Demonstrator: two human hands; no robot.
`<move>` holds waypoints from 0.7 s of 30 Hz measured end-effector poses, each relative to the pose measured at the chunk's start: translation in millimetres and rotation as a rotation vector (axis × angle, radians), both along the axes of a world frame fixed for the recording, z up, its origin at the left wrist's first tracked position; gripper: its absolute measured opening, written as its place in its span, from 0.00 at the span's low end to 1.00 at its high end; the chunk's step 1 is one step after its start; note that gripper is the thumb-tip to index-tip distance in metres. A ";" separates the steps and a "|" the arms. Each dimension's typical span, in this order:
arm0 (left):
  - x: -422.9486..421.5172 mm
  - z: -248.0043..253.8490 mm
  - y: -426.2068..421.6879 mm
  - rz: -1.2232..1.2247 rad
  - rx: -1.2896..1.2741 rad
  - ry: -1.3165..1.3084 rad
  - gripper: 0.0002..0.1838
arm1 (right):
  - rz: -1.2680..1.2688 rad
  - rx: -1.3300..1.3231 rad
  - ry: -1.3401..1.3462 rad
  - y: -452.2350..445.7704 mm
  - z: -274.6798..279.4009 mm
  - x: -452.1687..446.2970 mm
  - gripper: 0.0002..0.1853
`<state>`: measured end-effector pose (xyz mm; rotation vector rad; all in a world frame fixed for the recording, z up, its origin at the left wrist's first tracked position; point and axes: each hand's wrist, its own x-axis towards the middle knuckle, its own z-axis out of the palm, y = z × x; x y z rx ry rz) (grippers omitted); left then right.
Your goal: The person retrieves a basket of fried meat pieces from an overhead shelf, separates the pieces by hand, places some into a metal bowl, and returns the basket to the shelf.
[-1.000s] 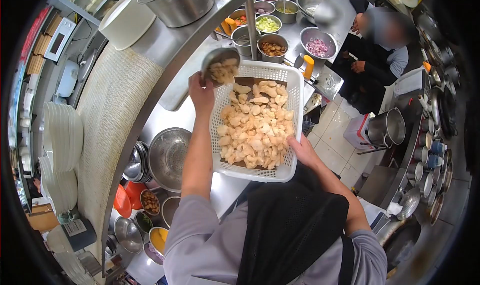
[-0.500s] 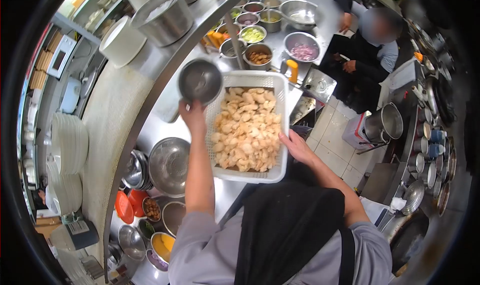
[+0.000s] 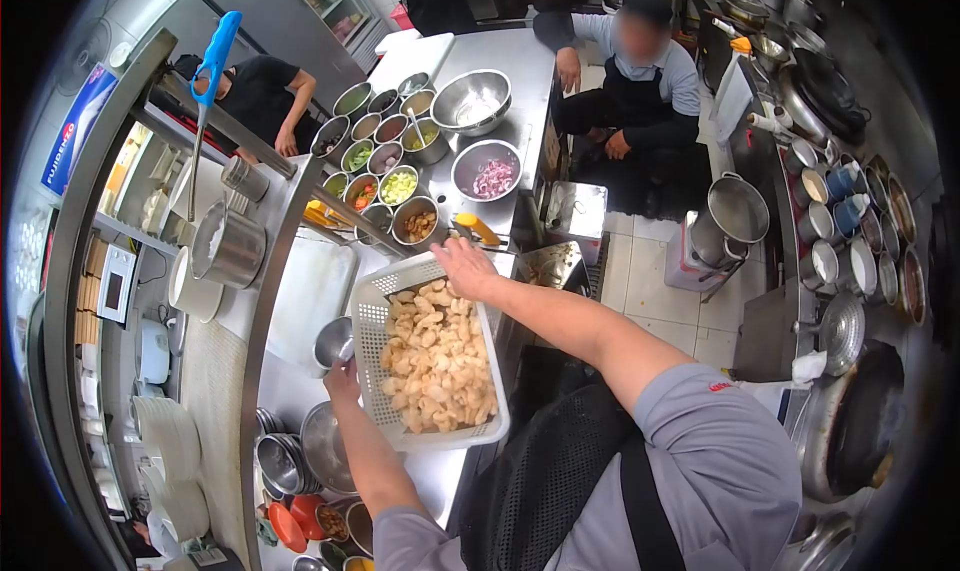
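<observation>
A white perforated plastic basket [image 3: 372, 306] sits on the steel counter, holding a heap of pale golden battered pieces [image 3: 437, 361]. My left hand [image 3: 343, 382] is closed on the near rim of a small round metal bowl [image 3: 332, 341], just left of the basket. Across the basket's far right corner stretches my right hand [image 3: 464, 267], its fingers spread over the rim and the edge of the heap. Whether those fingers touch the pieces is not clear.
Beyond the basket stand several metal bowls, one with chopped red onion [image 3: 493, 178], and a yellow handle [image 3: 477, 228]. A white cutting board [image 3: 310, 296] lies left. A seated person [image 3: 640, 91] is at far right, another person [image 3: 265, 106] behind the shelf. Pans line the right side.
My left hand has brought the metal bowl down from the basket's far left corner to its left side. My right hand has moved from the right rim to the far corner. The view has shifted.
</observation>
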<state>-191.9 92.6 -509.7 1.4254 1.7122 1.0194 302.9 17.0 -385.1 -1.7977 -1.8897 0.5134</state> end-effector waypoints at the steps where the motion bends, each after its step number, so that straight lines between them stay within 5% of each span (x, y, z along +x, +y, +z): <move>1: 6.3 7.7 -1.2 0.054 -0.132 -0.165 0.13 | -0.017 -0.063 0.042 -0.3 0.9 6.9 0.33; 3: 43.0 43.1 -25.4 0.347 -0.215 -0.419 0.24 | -0.041 -0.162 0.051 -6.7 -7.1 30.0 0.29; 5: 99.0 109.6 -81.2 0.414 0.028 0.111 0.33 | -0.039 -0.227 0.107 -21.9 -10.7 59.7 0.27; 8: 138.4 156.0 -188.5 0.368 0.262 0.180 0.33 | 0.064 -0.193 0.142 -59.5 -34.3 111.4 0.21; 12: 181.4 114.7 -315.7 0.534 0.127 0.168 0.27 | 0.281 -0.216 0.274 -81.9 -51.9 158.2 0.18; 15: 217.5 108.7 -343.9 0.437 -0.299 -0.272 0.29 | 0.128 -0.375 0.691 -67.0 -78.1 145.8 0.14; 21: 228.9 115.4 -332.3 0.459 -0.139 0.293 0.19 | 0.145 -0.364 0.579 -71.0 -33.4 125.3 0.20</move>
